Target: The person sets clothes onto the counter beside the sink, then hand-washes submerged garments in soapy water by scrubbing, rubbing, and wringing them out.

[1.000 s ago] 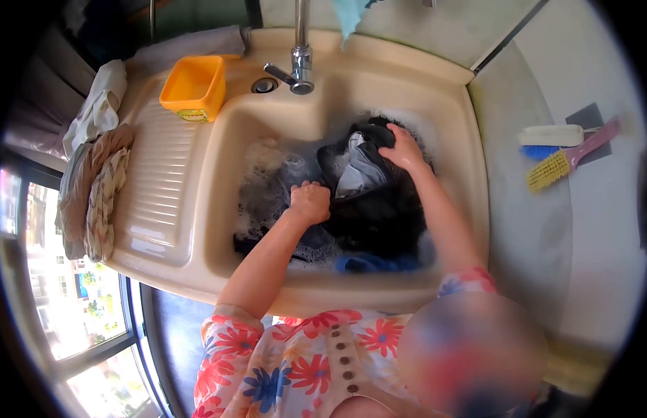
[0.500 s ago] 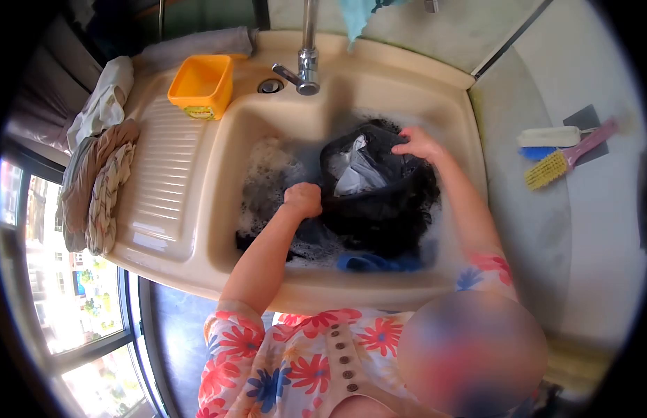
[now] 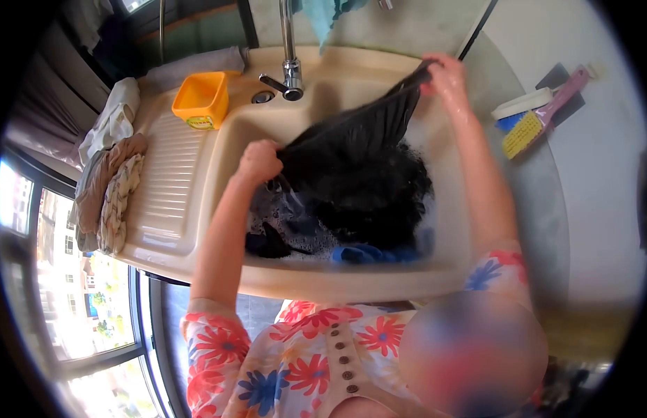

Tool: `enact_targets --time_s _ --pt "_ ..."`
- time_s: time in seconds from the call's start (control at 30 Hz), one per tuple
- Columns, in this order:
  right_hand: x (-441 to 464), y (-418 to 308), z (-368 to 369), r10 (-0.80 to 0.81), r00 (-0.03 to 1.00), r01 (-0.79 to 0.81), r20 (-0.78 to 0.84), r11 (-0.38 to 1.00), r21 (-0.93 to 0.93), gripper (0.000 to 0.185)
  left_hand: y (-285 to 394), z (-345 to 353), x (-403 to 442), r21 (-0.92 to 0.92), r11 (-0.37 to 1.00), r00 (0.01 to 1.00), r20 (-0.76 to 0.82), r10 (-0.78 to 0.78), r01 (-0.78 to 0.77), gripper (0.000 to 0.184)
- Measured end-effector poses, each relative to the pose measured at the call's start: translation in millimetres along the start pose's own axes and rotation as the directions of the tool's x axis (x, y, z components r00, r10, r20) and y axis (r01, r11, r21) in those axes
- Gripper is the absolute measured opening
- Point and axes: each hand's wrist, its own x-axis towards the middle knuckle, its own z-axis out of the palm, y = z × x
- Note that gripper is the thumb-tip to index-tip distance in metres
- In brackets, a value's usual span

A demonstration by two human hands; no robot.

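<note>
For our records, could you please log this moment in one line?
left hand: grips black garment | right hand: grips its other end | state: stretched between hands over sink

On your left, an orange-yellow tub (image 3: 200, 97) stands at the back of the ribbed drainboard (image 3: 162, 198), near the chrome faucet (image 3: 289, 52). Behind it you have a rolled grey cloth (image 3: 191, 67); along the outer edge lie a white cloth (image 3: 116, 115) and a brownish cloth (image 3: 107, 187), with a bright window (image 3: 86, 279) beyond. A teal cloth (image 3: 325, 17) hangs behind the faucet. To your right, a pink-handled brush (image 3: 539, 122) with yellow bristles overlaps a white-backed brush (image 3: 520, 104) with blue ones.
</note>
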Motion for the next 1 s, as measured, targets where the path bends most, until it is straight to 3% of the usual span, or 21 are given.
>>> enact_targets --time_s 0.13,0.17,0.2,0.27,0.33,0.4,0.43,0.47,0.5,0.53,0.57,0.6,0.63,0.7,0.73,0.77,0.8,0.83,0.87,0.93,1.0 --pt "15 -69 -22 -0.181 0.976 0.197 -0.122 0.971 0.138 0.026 7 -98 -3 0.001 1.000 0.929 -0.369 0.013 -0.013 0.033" --pt "13 -89 -25 -0.228 0.959 0.255 -0.168 0.954 0.157 0.026 21 -125 -14 -0.131 0.991 0.898 -0.437 -0.059 0.001 0.034" --pt "10 -107 -28 -0.256 0.943 0.296 -0.215 0.938 0.182 0.021 22 -149 -15 -0.101 0.993 0.879 -0.477 0.003 -0.058 0.037" --pt "4 -131 -33 -0.302 0.901 0.379 -0.312 0.898 0.225 0.020 17 -175 -14 -0.367 0.906 0.853 -0.523 -0.011 -0.213 0.039" --pt "7 -113 -33 -0.377 0.886 0.433 -0.271 0.881 0.192 0.022 32 -186 -32 -0.375 0.881 0.826 -0.563 0.032 -0.289 0.036" --pt "4 -77 -26 -0.369 0.916 0.375 -0.158 0.927 0.012 0.024 30 -161 -33 -0.487 0.845 0.902 -0.432 -0.014 -0.220 0.034" --pt "9 -37 -22 -0.421 0.907 0.408 -0.023 0.890 -0.204 0.024 9 -133 -19 -0.612 0.742 0.936 -0.347 0.057 -0.272 0.033" --pt "16 7 -18 -0.214 0.963 0.261 0.164 0.891 -0.371 0.017 9 -113 -26 -0.590 0.760 0.957 -0.248 0.151 -0.272 0.035" --pt "3 37 -13 0.057 0.932 0.133 0.357 0.864 -0.485 0.015 -1 -83 -24 -0.541 0.804 0.969 -0.154 0.193 -0.247 0.037" --pt "-16 61 -8 0.261 0.876 0.043 0.406 0.794 -0.606 0.016 -18 -43 -20 -0.490 0.857 0.987 -0.060 0.148 -0.159 0.040" --pt "-19 104 -7 0.323 0.854 0.034 0.408 0.747 -0.664 0.018 -19 -18 -27 -0.380 0.917 0.991 0.009 0.130 -0.117 0.042" --pt "-29 116 -7 0.343 0.794 0.238 0.502 0.585 -0.776 0.020 -17 -1 -33 -0.262 0.962 0.992 0.073 0.103 -0.080 0.043" --pt "-34 137 -8 0.276 0.779 0.365 0.563 0.531 -0.765 0.020 -21 8 -34 -0.370 0.929 0.992 0.111 0.065 -0.020 0.042" --pt "-29 121 -7 0.464 0.741 0.051 0.485 0.681 -0.730 0.020 -28 19 -35 -0.563 0.818 0.977 0.212 0.003 0.120 0.041" --pt "-28 111 -8 0.560 0.692 -0.122 0.456 0.713 -0.691 0.020 -34 10 -28 -0.684 0.720 0.988 0.150 -0.020 0.119 0.039" --pt "-16 107 -17 0.530 0.725 -0.291 0.440 0.814 -0.502 0.021 -39 -8 -18 -0.789 0.606 0.994 0.093 -0.052 0.105 0.036" --pt "-9 83 -24 0.470 0.744 -0.366 0.476 0.881 -0.299 0.020 -28 -44 -20 -0.928 0.309 0.977 0.182 -0.109 0.207 0.028" --pt "0 66 -30 0.388 0.727 -0.448 0.566 0.893 -0.036 0.020 -40 -56 -12 -0.987 0.127 0.990 0.084 -0.111 0.098 0.023" --pt "-3 30 -31 0.255 0.765 -0.387 0.591 0.916 0.106 0.018 -15 -81 -23 -0.995 -0.093 0.998 0.024 -0.061 0.018 0.023" --pt "-22 -21 -18 0.062 0.819 -0.287 0.571 0.905 0.313 0.016 -15 -82 -18 -0.937 -0.349 1.000 0.026 0.001 0.024 0.027" --pt "-57 -40 5 -0.086 0.761 -0.202 0.643 0.910 0.361 0.017 28 -71 -36 -0.892 -0.405 0.976 0.148 0.157 0.201 0.032"
